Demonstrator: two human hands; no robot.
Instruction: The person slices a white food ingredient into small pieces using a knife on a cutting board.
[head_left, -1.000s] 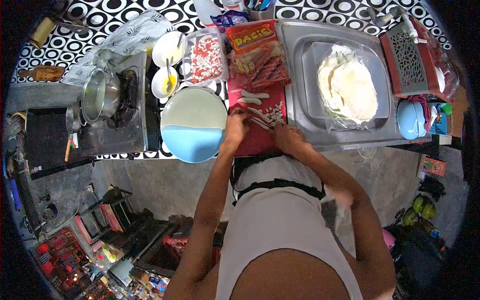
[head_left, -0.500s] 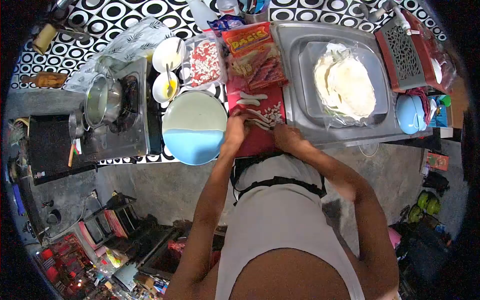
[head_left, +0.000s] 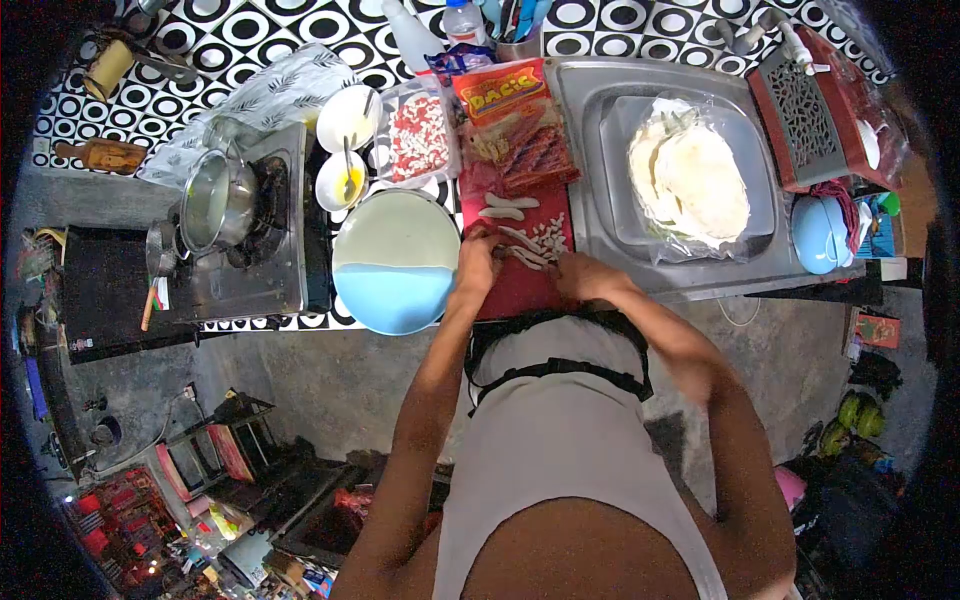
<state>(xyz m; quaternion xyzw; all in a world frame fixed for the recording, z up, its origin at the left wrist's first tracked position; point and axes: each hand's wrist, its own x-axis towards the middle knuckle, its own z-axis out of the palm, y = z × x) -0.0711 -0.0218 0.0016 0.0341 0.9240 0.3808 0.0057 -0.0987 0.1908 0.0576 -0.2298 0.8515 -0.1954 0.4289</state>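
Observation:
On the red cutting board (head_left: 515, 292) lie long white strips (head_left: 524, 250) of food, cut lengthwise, beside a scatter of small white diced pieces (head_left: 552, 236). My left hand (head_left: 478, 264) is closed, its fingertips curled over the left ends of these strips. At their right ends, my right hand (head_left: 586, 277) is closed too; whatever it grips is hidden beneath the fingers. Two more white pieces (head_left: 503, 207) rest higher on the board. Behind them, an open-looking plastic packet (head_left: 510, 105) with a red and yellow label overlaps the board's far end.
Left of the board stand a two-tone round plate (head_left: 395, 298), two white bowls with spoons, and a clear tub (head_left: 418, 135) of red and white bits. Farther left is a stove with a metal pot (head_left: 218, 200). A sink (head_left: 590, 130) holding flatbreads (head_left: 700, 185) lies right.
The view has shifted slightly, so the counter appears a little lower and to the right. Both hands stay at the strips, with my right hand turned slightly.

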